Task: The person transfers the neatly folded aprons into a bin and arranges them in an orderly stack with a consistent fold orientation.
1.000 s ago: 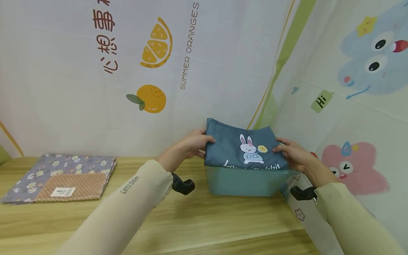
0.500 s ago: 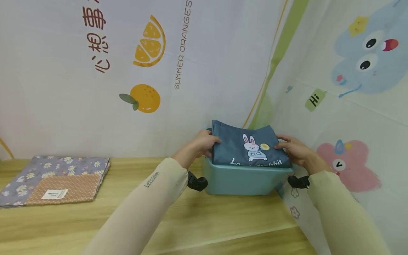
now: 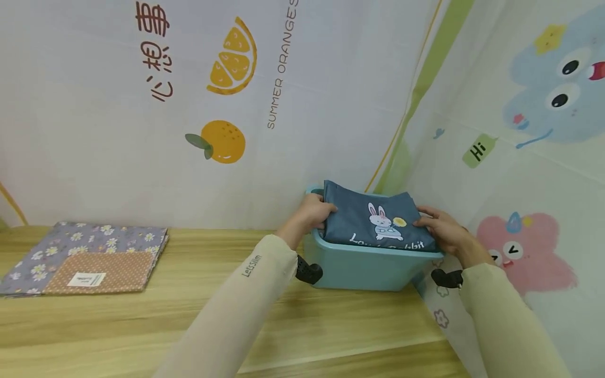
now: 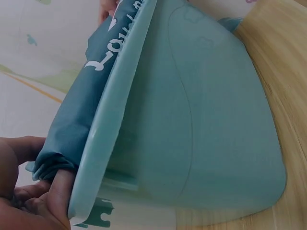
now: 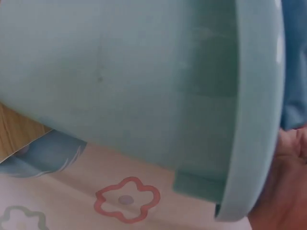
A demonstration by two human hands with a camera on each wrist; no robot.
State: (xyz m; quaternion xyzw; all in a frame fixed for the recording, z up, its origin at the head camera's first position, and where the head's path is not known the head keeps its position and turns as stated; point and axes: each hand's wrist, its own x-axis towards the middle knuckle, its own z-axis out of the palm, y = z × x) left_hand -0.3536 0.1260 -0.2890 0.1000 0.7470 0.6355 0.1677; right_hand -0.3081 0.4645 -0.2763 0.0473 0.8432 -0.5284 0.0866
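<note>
A folded dark blue cloth (image 3: 354, 215) with a printed rabbit and white lettering lies in the mouth of a light teal plastic bin (image 3: 368, 270), its back edge standing above the rim. My left hand (image 3: 312, 212) grips the cloth's left edge, thumb on top. In the left wrist view, the fingers of that hand (image 4: 33, 201) are under the cloth's folded layers (image 4: 72, 120), against the bin's rim (image 4: 108, 124). At the opposite edge my right hand (image 3: 444, 231) pinches the cloth. The right wrist view shows the bin wall (image 5: 120, 72) and only part of that hand (image 5: 288, 191).
A folded purple floral cloth (image 3: 108, 241) with a brown dotted panel and white label lies at the left of the wooden table (image 3: 227, 315). Printed curtains rise behind the table and along the right side, close to the bin.
Both hands have lowered the blue cloth from above the bin into its mouth, shifting it slightly right. More of the rim shows now. The floral cloth stays where it was.
</note>
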